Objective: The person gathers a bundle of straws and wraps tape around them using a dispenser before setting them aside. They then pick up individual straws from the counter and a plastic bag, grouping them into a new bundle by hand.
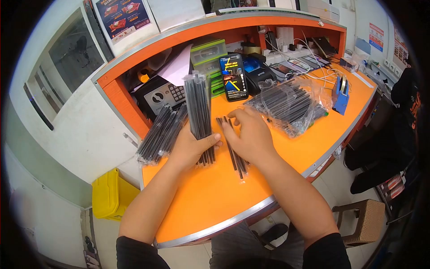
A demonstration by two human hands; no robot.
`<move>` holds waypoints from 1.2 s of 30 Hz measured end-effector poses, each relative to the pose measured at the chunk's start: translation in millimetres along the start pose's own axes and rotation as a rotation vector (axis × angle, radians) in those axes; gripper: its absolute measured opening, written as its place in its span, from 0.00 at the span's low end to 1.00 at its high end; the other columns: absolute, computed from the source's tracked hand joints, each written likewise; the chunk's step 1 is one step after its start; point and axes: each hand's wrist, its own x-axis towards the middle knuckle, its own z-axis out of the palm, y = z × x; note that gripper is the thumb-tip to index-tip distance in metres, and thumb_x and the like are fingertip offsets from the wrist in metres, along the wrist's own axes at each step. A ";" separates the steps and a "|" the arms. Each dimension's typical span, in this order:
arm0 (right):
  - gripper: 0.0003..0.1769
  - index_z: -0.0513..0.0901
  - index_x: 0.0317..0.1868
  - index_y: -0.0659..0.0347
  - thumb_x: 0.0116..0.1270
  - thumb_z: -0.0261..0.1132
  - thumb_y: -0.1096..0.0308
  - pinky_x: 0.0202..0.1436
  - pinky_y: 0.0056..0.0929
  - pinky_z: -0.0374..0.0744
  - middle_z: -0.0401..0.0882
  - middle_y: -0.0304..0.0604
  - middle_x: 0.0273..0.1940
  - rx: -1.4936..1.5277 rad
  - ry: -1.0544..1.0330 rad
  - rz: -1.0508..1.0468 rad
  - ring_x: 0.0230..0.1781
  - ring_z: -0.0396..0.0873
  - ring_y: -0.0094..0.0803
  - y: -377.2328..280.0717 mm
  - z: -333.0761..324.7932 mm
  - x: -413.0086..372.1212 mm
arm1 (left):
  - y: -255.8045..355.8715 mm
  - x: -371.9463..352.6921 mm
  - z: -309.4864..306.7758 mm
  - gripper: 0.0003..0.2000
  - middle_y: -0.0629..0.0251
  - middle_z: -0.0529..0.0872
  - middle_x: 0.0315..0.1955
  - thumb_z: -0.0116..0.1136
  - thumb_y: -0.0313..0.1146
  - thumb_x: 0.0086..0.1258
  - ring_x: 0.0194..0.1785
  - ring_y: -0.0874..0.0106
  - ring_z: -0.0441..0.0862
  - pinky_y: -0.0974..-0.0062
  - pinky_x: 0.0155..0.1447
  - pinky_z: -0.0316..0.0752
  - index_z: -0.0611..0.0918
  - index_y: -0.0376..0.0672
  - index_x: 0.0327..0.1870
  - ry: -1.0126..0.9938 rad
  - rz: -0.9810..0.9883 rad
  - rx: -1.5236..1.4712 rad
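My left hand point(195, 145) is wrapped round the lower part of an upright bundle of black straws point(199, 103) in clear wrappers. To the right of it, my right hand point(251, 134) has its thumb and fingers curled over a few loose wrapped straws point(235, 159), which slant along the tabletop; its palm hides part of them. Left of the upright bundle lies a pile of more wrapped straws point(156, 139). Beyond my right hand, a clear plastic bag point(291, 105) holds many more black straws.
A phone point(234, 77) stands propped up on the orange counter point(197, 210). Behind are a small safe point(163, 97), green drawers point(208, 51), a black device point(257, 74) and tangled white cables point(309, 67). A blue tape dispenser point(341, 95) stands right. A person in dark clothes point(380, 130) is at the far right.
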 end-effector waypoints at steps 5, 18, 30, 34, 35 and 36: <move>0.14 0.83 0.43 0.69 0.68 0.71 0.64 0.32 0.25 0.75 0.79 0.40 0.32 0.696 -0.095 0.107 0.28 0.76 0.24 2.5 5.7 5.1 | 1.8 -2.9 9.3 0.19 0.61 0.85 0.42 0.71 0.29 0.69 0.44 0.70 0.87 0.73 0.49 0.84 0.75 0.38 0.56 -0.113 0.010 -0.089; 0.07 0.78 0.39 0.65 0.75 0.64 0.70 0.27 0.23 0.77 0.77 0.36 0.24 1.023 -0.249 0.269 0.23 0.76 0.20 -1.4 -1.6 5.9 | 3.6 -7.6 11.7 0.20 0.58 0.86 0.43 0.67 0.29 0.72 0.47 0.68 0.87 0.71 0.53 0.85 0.74 0.35 0.60 -0.164 -0.011 -0.076; 0.07 0.79 0.40 0.63 0.76 0.63 0.68 0.30 0.20 0.78 0.81 0.35 0.29 0.959 -0.031 0.378 0.27 0.80 0.19 13.3 -3.7 12.3 | 1.0 -3.4 1.5 0.14 0.57 0.86 0.41 0.63 0.32 0.74 0.42 0.69 0.87 0.72 0.47 0.84 0.77 0.34 0.54 -0.005 -0.020 -0.049; 0.10 0.79 0.36 0.62 0.74 0.66 0.65 0.31 0.19 0.77 0.80 0.34 0.27 0.709 -0.336 0.527 0.26 0.79 0.20 15.5 -9.3 9.3 | 0.0 2.3 -12.4 0.12 0.62 0.84 0.35 0.66 0.33 0.73 0.36 0.72 0.85 0.74 0.42 0.83 0.76 0.38 0.48 0.115 -0.012 -0.024; 0.11 0.80 0.34 0.63 0.73 0.67 0.64 0.31 0.21 0.78 0.80 0.35 0.26 0.632 -0.364 0.516 0.26 0.79 0.21 14.7 -8.5 7.6 | 0.1 2.9 -12.8 0.12 0.63 0.83 0.34 0.66 0.33 0.73 0.35 0.73 0.84 0.74 0.40 0.82 0.75 0.38 0.47 0.115 0.010 -0.022; 0.13 0.80 0.33 0.63 0.71 0.68 0.63 0.30 0.23 0.78 0.79 0.36 0.25 0.556 -0.392 0.505 0.25 0.79 0.22 13.4 -6.8 5.6 | 0.1 2.6 -12.3 0.12 0.63 0.83 0.34 0.66 0.33 0.73 0.34 0.73 0.84 0.74 0.40 0.82 0.75 0.38 0.47 0.111 0.000 -0.011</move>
